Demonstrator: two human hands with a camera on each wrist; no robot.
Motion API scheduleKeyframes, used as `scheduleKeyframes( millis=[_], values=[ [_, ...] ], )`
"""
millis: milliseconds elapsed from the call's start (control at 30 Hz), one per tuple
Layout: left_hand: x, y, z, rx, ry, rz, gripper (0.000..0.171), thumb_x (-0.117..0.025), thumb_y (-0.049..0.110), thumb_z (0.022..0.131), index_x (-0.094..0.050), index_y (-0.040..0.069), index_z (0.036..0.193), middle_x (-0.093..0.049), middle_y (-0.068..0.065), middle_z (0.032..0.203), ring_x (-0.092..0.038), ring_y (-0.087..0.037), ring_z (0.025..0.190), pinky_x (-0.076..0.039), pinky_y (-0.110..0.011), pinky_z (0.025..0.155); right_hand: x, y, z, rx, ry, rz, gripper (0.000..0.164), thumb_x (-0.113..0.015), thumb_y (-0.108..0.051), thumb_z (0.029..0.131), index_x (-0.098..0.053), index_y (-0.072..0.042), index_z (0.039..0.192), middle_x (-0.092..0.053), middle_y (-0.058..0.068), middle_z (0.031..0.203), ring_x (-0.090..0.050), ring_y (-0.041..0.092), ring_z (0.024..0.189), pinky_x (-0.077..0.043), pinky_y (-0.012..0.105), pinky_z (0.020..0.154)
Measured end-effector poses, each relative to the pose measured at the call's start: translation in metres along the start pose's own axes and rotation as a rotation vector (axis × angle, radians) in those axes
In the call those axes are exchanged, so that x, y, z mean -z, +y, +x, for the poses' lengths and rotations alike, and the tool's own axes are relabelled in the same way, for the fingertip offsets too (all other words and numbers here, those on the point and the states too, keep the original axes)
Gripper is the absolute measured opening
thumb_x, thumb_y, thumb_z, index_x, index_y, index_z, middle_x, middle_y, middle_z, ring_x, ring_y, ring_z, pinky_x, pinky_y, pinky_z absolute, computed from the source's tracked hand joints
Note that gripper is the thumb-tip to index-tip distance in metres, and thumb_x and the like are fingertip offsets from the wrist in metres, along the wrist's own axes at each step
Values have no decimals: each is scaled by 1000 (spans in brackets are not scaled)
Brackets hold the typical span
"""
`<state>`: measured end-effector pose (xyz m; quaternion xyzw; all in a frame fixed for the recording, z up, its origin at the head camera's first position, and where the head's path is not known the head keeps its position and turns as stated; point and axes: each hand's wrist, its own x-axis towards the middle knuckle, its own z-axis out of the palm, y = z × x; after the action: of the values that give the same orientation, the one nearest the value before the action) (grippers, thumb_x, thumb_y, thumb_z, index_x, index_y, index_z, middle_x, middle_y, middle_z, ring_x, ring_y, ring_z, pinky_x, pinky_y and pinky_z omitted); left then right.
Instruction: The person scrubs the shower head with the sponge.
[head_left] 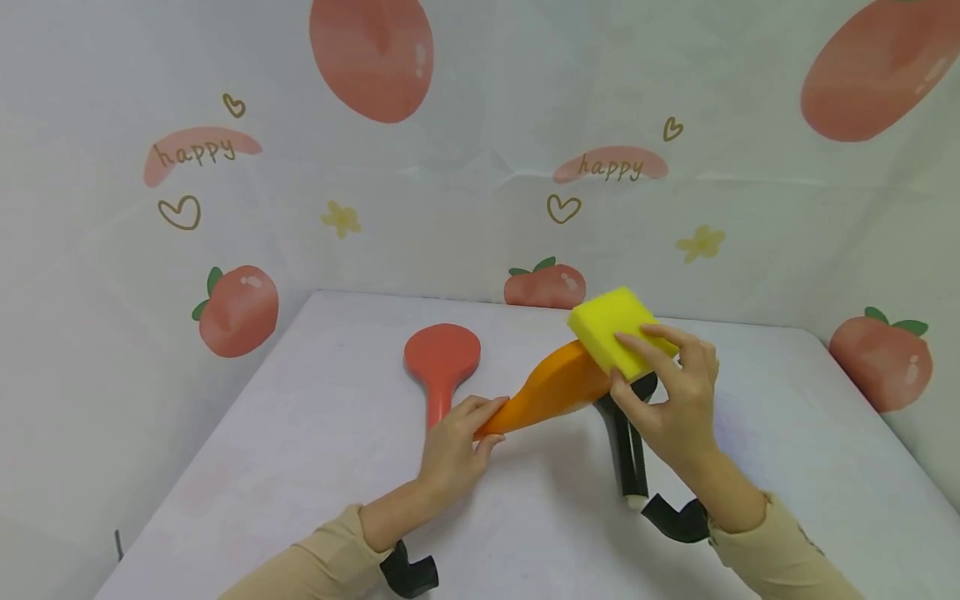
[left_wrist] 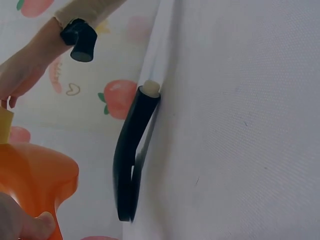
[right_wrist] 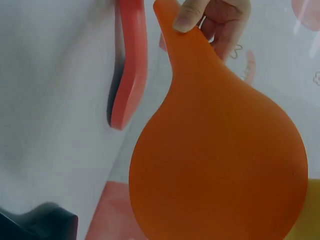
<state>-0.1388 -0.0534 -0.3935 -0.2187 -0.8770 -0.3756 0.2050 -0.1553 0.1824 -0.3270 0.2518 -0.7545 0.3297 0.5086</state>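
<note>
A smooth orange paddle-shaped thing, with a rounded head tapering to a handle, is held up over the table. My left hand grips it by the handle, thumb on one side and fingers on the other. My right hand pinches a yellow block sponge between thumb and fingers. The sponge lies against the upper end of the orange head, and in the right wrist view a yellow corner shows behind that head. The right hand itself is out of sight there.
A red round-headed thing with a handle lies on the white table beyond the left hand. A black long-handled thing with a cream end lies near the right hand. Black elbow-shaped pieces sit at both wrists. A fruit-printed cloth hangs behind.
</note>
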Motion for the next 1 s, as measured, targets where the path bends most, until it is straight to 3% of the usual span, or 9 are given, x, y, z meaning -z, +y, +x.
scheduleKeyframes(
  millis=[133, 400, 600, 700, 1000],
  values=[
    [0, 1, 1, -3, -3, 10, 45, -78, 6, 72, -66, 10, 115, -66, -1, 96, -64, -14, 88, -56, -22, 73, -2, -3, -3, 31, -23, -8, 41, -57, -40, 87, -70, -2, 95, -56, 26, 104, -39, 40, 89, -20, 29, 84],
    [1, 6, 2, 9, -14, 31, 43, -78, 8, 72, -67, 11, 114, -67, 0, 96, -64, -15, 87, -56, -24, 71, -13, -16, -10, 243, -73, -46, 33, -52, -33, 89, -71, -6, 92, -58, 21, 101, -40, 40, 92, -27, 46, 75],
    [-1, 5, 3, 3, -14, 63, 43, -78, 9, 72, -67, 13, 114, -67, 2, 96, -64, -14, 89, -56, -23, 71, -8, -12, -5, 194, -18, -83, 36, -54, -38, 90, -70, -5, 92, -57, 21, 101, -38, 39, 90, -23, 48, 72],
    [-2, 5, 3, 0, -9, 73, 44, -78, 9, 72, -67, 13, 114, -67, 2, 97, -64, -14, 89, -56, -24, 71, -10, -14, -7, 209, -21, -110, 36, -53, -37, 90, -70, -6, 92, -57, 20, 100, -38, 40, 90, -23, 49, 71],
    [-5, 7, 3, -3, -24, 82, 40, -78, 10, 73, -68, 11, 111, -67, 1, 96, -64, -14, 86, -57, -26, 69, -30, -28, -31, 478, -135, -246, 27, -47, -22, 89, -71, -13, 96, -60, 8, 101, -41, 31, 91, -27, 42, 69]
  ],
)
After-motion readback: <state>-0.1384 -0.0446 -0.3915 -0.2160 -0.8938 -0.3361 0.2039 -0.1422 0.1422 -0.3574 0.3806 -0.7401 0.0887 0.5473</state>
